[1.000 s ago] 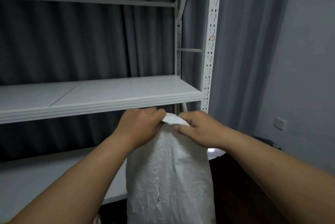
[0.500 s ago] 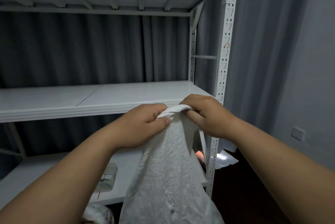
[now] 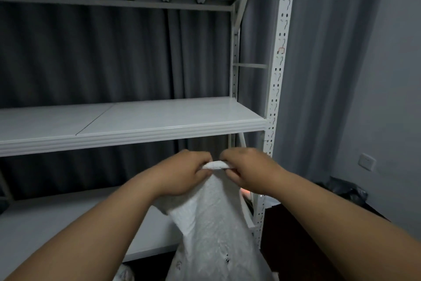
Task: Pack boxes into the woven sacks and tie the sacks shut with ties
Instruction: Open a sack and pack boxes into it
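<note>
Head view, left to right: white metal shelving unit [image 3: 159, 128] before a grey curtain [image 3: 91, 57]; left hand [image 3: 182, 173] and right hand [image 3: 248, 171], fingers curled, each pinching the gathered mouth of the white woven sack [image 3: 214, 230] hanging below them; wall socket [image 3: 366, 161] far right; no legible writing.

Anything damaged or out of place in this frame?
Yes: the woven sack, held at its gathered top by the left hand and right hand, shows small dark holes or marks low on its front.
</note>
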